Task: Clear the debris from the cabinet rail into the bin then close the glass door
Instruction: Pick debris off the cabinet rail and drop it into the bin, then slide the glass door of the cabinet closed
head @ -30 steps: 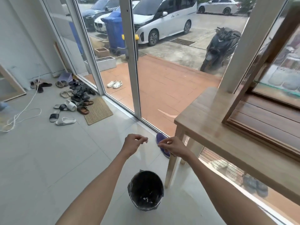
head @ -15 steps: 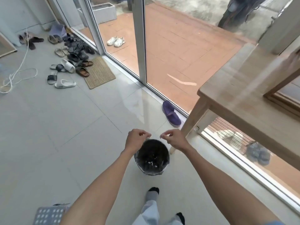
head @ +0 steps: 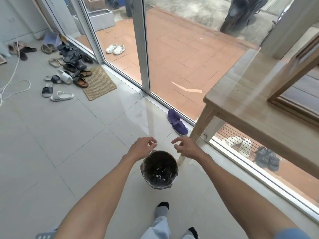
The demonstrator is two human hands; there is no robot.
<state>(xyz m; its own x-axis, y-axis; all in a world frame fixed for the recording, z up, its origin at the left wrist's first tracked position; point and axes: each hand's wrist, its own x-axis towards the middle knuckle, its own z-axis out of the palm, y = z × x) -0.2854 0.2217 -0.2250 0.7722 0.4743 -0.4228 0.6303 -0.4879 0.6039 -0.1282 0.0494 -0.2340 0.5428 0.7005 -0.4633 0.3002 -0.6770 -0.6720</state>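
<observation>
A small round bin (head: 145, 175) lined with a dark plastic bag stands on the tiled floor below me, with pale bits of debris at its bottom. My left hand (head: 142, 147) hovers just over the bin's far left rim, fingers spread and empty. My right hand (head: 185, 147) hangs over the far right side of the bin, fingers also apart and holding nothing. The wooden cabinet frame (head: 291, 78) with its rail stands on the wooden table (head: 245, 107) at the right, mostly cut off by the frame edge.
A purple slipper (head: 177, 122) lies by the glass wall (head: 172, 57), near the table leg (head: 195, 135). Several shoes and sandals (head: 69, 73) and a doormat (head: 99, 82) lie at the far left. My socked feet (head: 162, 209) stand behind the bin.
Both hands went from pinched shut to fingers spread above the bin. My view tilted further down and moved closer to the bin.
</observation>
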